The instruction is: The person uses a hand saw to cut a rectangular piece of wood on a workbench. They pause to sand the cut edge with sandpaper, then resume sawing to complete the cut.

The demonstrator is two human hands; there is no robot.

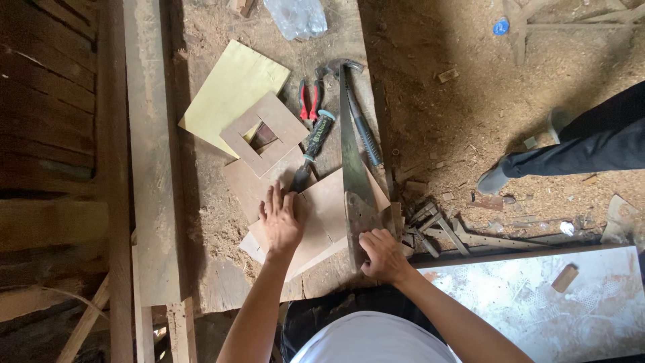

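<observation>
- Plywood sheet (336,205) lies on the bench (151,168), pinned flat by the left hand's (280,222) spread fingers.
- Right hand (381,254) clamps the handsaw (352,168) handle.
- Risk: the blade could skip toward the left hand's fingers if the sheet shifts.

A rough woodworking shop: sawdust and chips cover the worn plank bench (215,282) and dirt floor (463,101). Just beyond the fingers lie a long steel handsaw (351,154), red-handled pliers (308,101), a claw hammer (355,107) and cut plywood pieces (232,91).

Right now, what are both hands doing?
Left hand: open, pressing flat on the board.
Right hand: closed around the handsaw handle.
</observation>
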